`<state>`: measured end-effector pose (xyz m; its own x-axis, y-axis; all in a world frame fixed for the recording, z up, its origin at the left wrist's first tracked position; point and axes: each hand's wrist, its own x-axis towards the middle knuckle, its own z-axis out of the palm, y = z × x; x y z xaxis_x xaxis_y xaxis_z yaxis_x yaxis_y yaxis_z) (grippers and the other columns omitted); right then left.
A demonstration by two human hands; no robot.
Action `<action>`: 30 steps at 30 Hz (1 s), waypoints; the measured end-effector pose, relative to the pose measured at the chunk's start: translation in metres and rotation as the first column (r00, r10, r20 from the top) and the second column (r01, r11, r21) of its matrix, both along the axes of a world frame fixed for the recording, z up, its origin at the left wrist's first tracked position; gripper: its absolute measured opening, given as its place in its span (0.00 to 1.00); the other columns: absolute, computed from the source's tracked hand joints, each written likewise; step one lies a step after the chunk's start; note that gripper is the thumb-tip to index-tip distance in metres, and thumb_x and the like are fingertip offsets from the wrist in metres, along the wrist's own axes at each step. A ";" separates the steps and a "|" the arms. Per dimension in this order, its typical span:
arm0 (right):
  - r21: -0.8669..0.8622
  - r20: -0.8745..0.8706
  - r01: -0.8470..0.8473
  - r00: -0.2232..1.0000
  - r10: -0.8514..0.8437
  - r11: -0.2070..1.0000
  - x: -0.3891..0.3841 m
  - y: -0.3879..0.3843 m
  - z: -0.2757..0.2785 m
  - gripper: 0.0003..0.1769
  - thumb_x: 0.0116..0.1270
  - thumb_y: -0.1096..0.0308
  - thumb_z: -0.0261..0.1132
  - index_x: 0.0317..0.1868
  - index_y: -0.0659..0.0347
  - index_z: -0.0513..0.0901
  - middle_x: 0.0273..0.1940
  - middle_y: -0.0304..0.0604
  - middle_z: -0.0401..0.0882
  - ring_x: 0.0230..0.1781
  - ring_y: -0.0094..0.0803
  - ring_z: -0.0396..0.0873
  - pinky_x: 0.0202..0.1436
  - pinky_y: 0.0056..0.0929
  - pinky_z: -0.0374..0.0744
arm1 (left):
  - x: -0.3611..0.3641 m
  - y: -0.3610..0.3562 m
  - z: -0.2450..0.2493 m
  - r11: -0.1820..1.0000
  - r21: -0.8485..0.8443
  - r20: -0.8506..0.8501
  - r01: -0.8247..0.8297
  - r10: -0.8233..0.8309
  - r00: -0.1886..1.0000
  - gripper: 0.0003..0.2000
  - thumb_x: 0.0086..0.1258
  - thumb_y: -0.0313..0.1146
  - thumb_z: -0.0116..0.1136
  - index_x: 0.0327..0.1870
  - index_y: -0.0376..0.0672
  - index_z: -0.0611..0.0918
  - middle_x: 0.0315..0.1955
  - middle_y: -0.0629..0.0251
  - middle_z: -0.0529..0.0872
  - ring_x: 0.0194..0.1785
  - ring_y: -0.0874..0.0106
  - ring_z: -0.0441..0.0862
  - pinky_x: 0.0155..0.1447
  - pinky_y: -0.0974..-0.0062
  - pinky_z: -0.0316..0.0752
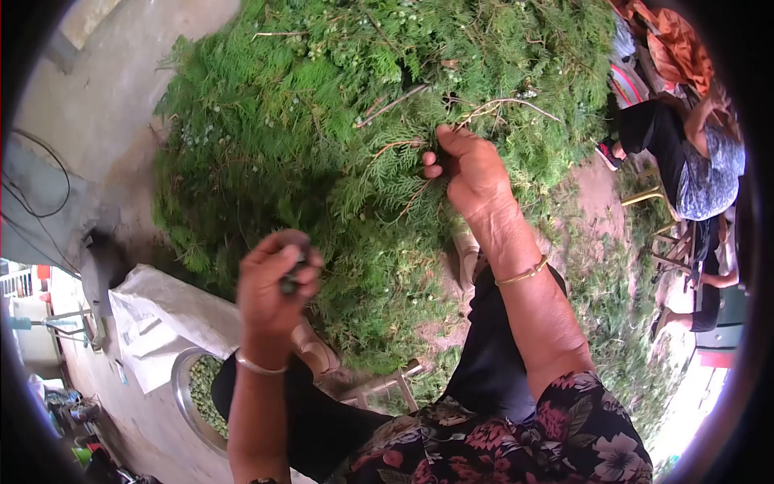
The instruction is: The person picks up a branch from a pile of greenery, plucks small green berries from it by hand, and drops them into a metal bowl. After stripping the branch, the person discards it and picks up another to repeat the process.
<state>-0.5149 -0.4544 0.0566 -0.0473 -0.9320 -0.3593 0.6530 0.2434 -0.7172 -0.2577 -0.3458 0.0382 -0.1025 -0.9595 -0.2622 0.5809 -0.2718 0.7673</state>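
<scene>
A large heap of green conifer branches (pixel 266 105) fills the upper middle of the view. My right hand (pixel 468 165) is closed on a leafy sprig (pixel 407 173) with thin brown stems, at the heap's near side. Lower and to the left, my left hand (pixel 278 270) is curled around small dark round pieces (pixel 293 274), blurred by motion. The two hands are apart. Below my left hand, a metal bowl (pixel 184 395) holds many small green cones (pixel 205 395).
A white sack (pixel 165 319) lies beside the bowl. My knees and a wooden stool (pixel 383 391) are below. At the right sit a person in patterned clothes (pixel 705 173) and, lower, another person partly seen. Black cables (pixel 48 206) hang at the left.
</scene>
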 end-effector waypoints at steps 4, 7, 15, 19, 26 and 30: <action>-0.025 -0.066 -0.036 0.997 0.034 0.999 -0.004 0.002 0.002 0.03 0.67 0.76 0.59 0.36 0.65 0.74 0.32 0.43 0.74 0.26 0.33 0.73 0.26 0.28 0.71 | 0.075 0.010 0.022 0.975 -0.030 0.511 -0.222 0.206 0.835 0.08 0.62 0.25 0.58 0.41 0.34 0.81 0.28 0.56 0.84 0.25 0.77 0.76 0.25 0.83 0.70; 0.010 -0.064 -0.051 0.997 0.051 0.999 -0.007 0.002 0.003 0.02 0.66 0.77 0.60 0.36 0.66 0.74 0.32 0.43 0.74 0.26 0.32 0.73 0.25 0.28 0.71 | 0.143 0.040 0.022 0.932 0.045 0.831 -0.359 0.165 0.532 0.09 0.63 0.28 0.57 0.40 0.31 0.82 0.27 0.61 0.84 0.24 0.78 0.76 0.27 0.82 0.70; -0.062 -0.218 -0.057 0.975 0.043 0.996 -0.005 0.005 0.005 0.04 0.66 0.75 0.60 0.36 0.68 0.74 0.32 0.44 0.75 0.25 0.32 0.74 0.24 0.26 0.72 | 0.299 0.200 -0.056 0.878 0.294 0.924 -0.377 -0.362 -0.123 0.28 0.52 0.33 0.69 0.55 0.31 0.79 0.43 0.46 0.84 0.48 0.60 0.82 0.54 0.67 0.76; -0.130 -0.280 -0.009 0.960 -0.028 0.991 -0.001 0.014 0.013 0.05 0.65 0.75 0.60 0.31 0.68 0.78 0.28 0.43 0.79 0.20 0.29 0.76 0.20 0.23 0.70 | 0.256 0.170 -0.029 0.897 0.272 0.924 -0.348 -0.345 -0.165 0.25 0.57 0.35 0.63 0.55 0.28 0.78 0.50 0.43 0.79 0.49 0.58 0.81 0.56 0.67 0.73; -0.272 -0.655 0.052 0.722 -0.224 0.961 -0.089 0.056 0.045 0.11 0.69 0.70 0.58 0.45 0.71 0.79 0.35 0.44 0.82 0.31 0.29 0.81 0.34 0.23 0.76 | 0.168 0.072 -0.005 0.994 0.093 0.988 0.056 -0.099 0.120 0.21 0.57 0.31 0.63 0.51 0.28 0.79 0.35 0.51 0.85 0.41 0.66 0.82 0.47 0.71 0.76; -0.173 -0.910 -0.016 0.385 -0.153 0.985 -0.199 0.117 0.000 0.12 0.69 0.67 0.57 0.42 0.71 0.78 0.38 0.45 0.81 0.33 0.25 0.79 0.34 0.22 0.76 | 0.106 0.032 -0.041 0.926 0.090 0.995 0.368 -0.065 -0.080 0.19 0.56 0.33 0.66 0.46 0.31 0.80 0.36 0.48 0.84 0.41 0.58 0.82 0.46 0.65 0.75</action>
<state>-0.7139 -0.3377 0.0562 -0.3345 -0.9399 0.0686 -0.4146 0.0814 -0.9063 -0.1521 -0.3133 -0.0027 -0.1015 -0.9793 -0.1750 -0.8571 -0.0032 0.5152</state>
